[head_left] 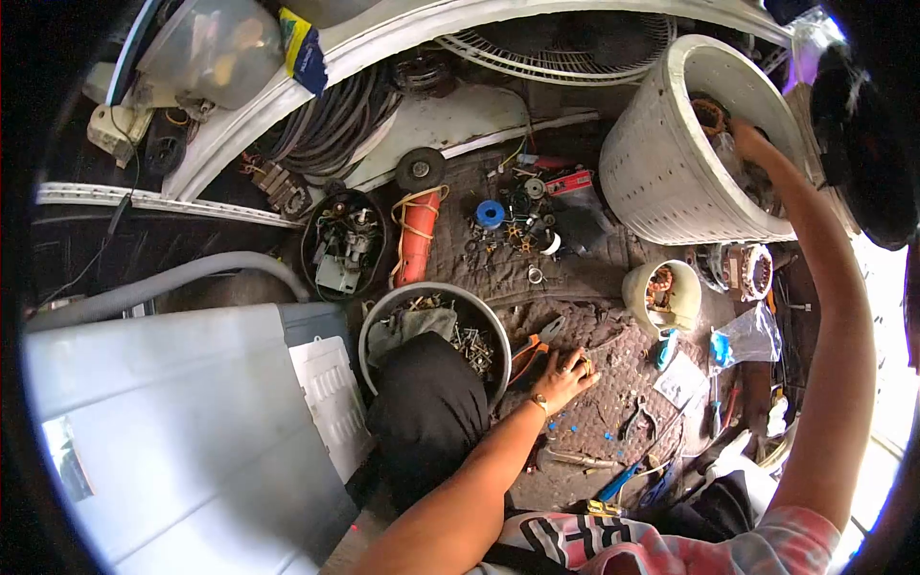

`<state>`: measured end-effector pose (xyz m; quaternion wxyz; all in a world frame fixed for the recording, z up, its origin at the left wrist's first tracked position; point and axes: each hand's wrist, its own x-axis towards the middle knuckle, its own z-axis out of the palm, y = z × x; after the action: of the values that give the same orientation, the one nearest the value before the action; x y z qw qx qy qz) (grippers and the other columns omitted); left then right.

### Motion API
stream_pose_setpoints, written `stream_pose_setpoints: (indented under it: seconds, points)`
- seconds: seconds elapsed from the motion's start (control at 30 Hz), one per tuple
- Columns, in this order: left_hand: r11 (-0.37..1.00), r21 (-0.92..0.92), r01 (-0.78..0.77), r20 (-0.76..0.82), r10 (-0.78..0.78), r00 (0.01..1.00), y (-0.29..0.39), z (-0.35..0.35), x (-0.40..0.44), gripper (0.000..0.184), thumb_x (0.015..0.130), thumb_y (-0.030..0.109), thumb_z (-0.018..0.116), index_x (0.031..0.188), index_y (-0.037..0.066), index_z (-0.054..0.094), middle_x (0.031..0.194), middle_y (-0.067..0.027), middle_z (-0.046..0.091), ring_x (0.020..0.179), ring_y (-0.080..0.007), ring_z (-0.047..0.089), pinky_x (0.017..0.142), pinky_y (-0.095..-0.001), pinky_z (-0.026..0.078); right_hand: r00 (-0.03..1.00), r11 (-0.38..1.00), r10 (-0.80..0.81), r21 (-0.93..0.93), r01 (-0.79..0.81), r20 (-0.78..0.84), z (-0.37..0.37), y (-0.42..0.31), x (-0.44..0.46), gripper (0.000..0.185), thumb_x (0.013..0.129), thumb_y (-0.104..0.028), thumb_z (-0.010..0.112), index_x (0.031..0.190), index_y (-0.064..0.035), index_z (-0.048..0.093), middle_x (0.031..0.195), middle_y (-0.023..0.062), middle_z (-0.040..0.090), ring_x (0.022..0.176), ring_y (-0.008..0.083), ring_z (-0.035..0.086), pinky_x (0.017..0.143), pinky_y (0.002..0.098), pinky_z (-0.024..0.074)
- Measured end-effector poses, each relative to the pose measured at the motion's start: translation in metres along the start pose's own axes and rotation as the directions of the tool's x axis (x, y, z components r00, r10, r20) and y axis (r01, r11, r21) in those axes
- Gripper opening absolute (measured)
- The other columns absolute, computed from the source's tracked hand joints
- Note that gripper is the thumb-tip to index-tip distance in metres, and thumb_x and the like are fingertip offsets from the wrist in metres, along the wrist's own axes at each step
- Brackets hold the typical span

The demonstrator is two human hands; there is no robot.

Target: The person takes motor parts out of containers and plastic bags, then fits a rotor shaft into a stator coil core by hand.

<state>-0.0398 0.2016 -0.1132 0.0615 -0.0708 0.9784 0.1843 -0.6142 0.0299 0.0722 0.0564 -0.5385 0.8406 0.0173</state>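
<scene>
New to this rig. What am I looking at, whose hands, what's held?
No robot here: a person works bare-handed, seen by one head-worn camera looking forward and down. The left hand is at the brown mat, near orange-handled pliers; whether it grips anything small is unclear. The right hand reaches into a white perforated drum; its grip is too hidden to tell. Around them are a round bin of screws, a blue spool and a cream container with copper-coloured parts.

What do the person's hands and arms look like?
Both hands are bare. The left hand has a gold-coloured watch or bracelet at its wrist; the right hand shows none. The short sleeve on the right is mottled pink and grey.
</scene>
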Motion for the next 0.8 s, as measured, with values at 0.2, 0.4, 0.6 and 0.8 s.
stream_pose_setpoints:
  seconds: [0.2, 0.4, 0.6, 0.8]
  points:
    - [1.0, 0.004, 0.011, -0.002, -0.011, 1.0, -0.001, 0.004, -0.001, 0.052, 0.087, 0.016, 0.047, 0.136, 0.03, 0.039, 0.134, -0.0052, 0.039, 0.137, -0.0331, 0.019, 0.099, -0.0635, 0.031, 0.993, 0.997, 0.072, 0.019, -0.07, -0.089, 0.091, 0.098, 0.078, 0.051, 0.098, -0.032, 0.026, 0.129, 0.0041, 0.042, 0.138, 0.0253, 0.039, 0.129, 0.0351, 0.037, 0.107, 0.0412, 0.028]
    - [0.999, 0.039, -0.001, 0.031, 0.0, 1.0, 0.0, 0.004, 0.002, 0.046, 0.09, 0.021, 0.043, 0.135, 0.03, 0.041, 0.135, -0.0041, 0.038, 0.136, -0.0331, 0.019, 0.098, -0.0657, 0.029, 0.975, 0.926, 0.071, -0.348, -0.143, -0.212, -0.01, -0.013, -0.003, 0.034, 0.081, -0.014, 0.052, 0.113, -0.001, 0.057, 0.108, 0.0255, 0.06, 0.102, 0.039, 0.059, 0.087, 0.046, 0.0451]
    - [0.999, 0.047, -0.002, 0.024, 0.001, 1.0, -0.001, 0.004, 0.002, 0.045, 0.089, 0.018, 0.044, 0.131, 0.03, 0.046, 0.134, -0.0036, 0.041, 0.136, -0.033, 0.021, 0.097, -0.0648, 0.031, 0.872, 0.718, 0.427, 0.676, -0.165, -0.241, -0.098, -0.047, -0.091, 0.035, 0.081, -0.028, 0.068, 0.1, -0.0003, 0.061, 0.093, 0.0155, 0.066, 0.092, 0.0254, 0.064, 0.075, 0.0342, 0.0495]
    - [0.884, -0.462, -0.073, -0.173, -0.009, 0.985, -0.015, -0.023, 0.038, 0.041, 0.076, 0.008, 0.057, 0.116, 0.01, 0.054, 0.104, -0.0099, 0.058, 0.098, -0.0326, 0.054, 0.084, -0.0427, 0.046, 0.775, -0.048, 0.624, 0.984, 0.17, -0.103, -0.137, -0.162, -0.292, 0.03, 0.081, -0.004, 0.064, 0.109, -0.0008, 0.055, 0.085, 0.0052, 0.063, 0.07, 0.012, 0.058, 0.063, 0.0241, 0.0475]
